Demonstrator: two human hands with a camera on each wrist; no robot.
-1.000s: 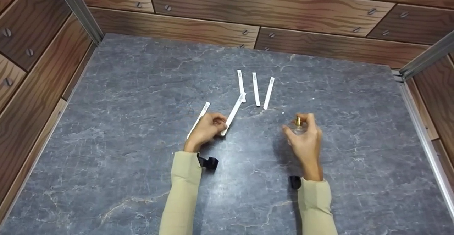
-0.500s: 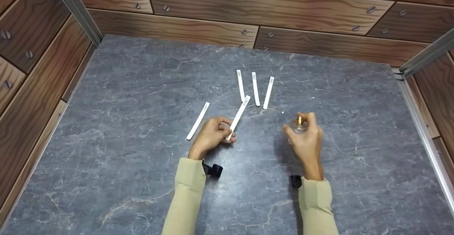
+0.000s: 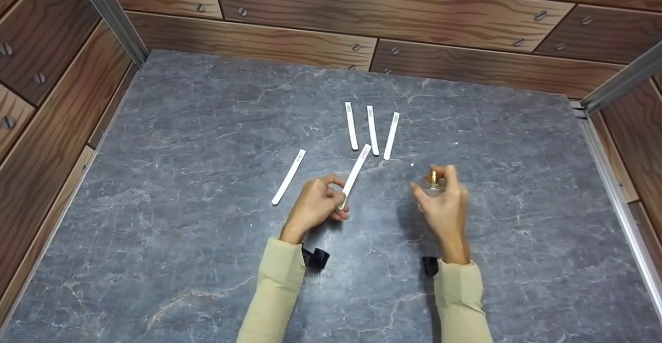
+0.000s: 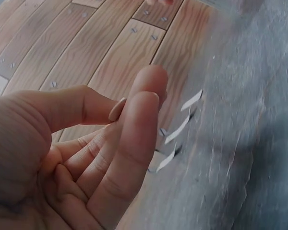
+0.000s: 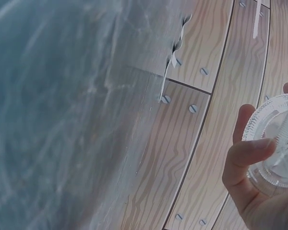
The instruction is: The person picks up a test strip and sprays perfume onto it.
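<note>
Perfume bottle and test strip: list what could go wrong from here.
1. The left hand pinches the test strip only by its near end, so it may slip or bend.
2. The perfume bottle in the right hand sits beside the strip, not facing it; spray might miss and wet the three strips beyond.

I'm seeing white paper strips lying on a grey marbled table with pale veins. At two o'clock, a clear glass bottle is showing a gold cap. Brown wood-grain walls are carrying silver screws; beige sleeves are showing.
</note>
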